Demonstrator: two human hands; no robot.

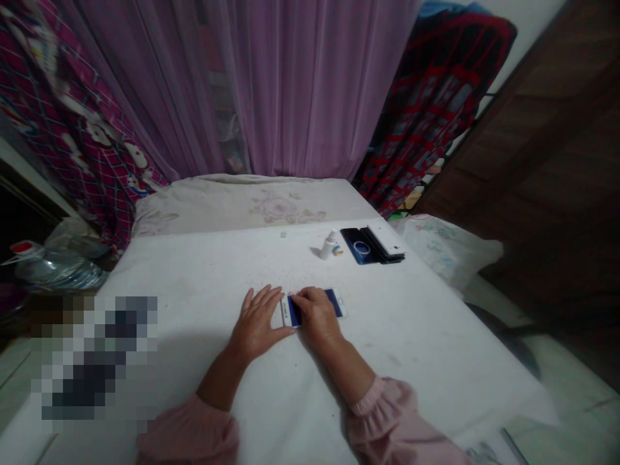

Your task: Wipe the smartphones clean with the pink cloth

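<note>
A white smartphone [334, 302] with a blue screen lies flat on the white-covered table, its length running left to right. My left hand [255, 326] steadies its left end, with the thumb at the near edge and a fingertip at the far edge; the other fingers are spread. Over the screen, my right hand [317, 318] is closed, its fingertips bunched and pressed down near the phone's left part. The back of that hand covers the middle of the screen. Whatever the right fingertips hold, if anything, is hidden.
Beyond the phone stand a small white spray bottle [328, 246] and a row of dark and white phones [378, 245]. A tiny pale square [283, 235] lies farther back. A large water bottle [58, 266] is left of the table; a plastic bag [436, 248] hangs right.
</note>
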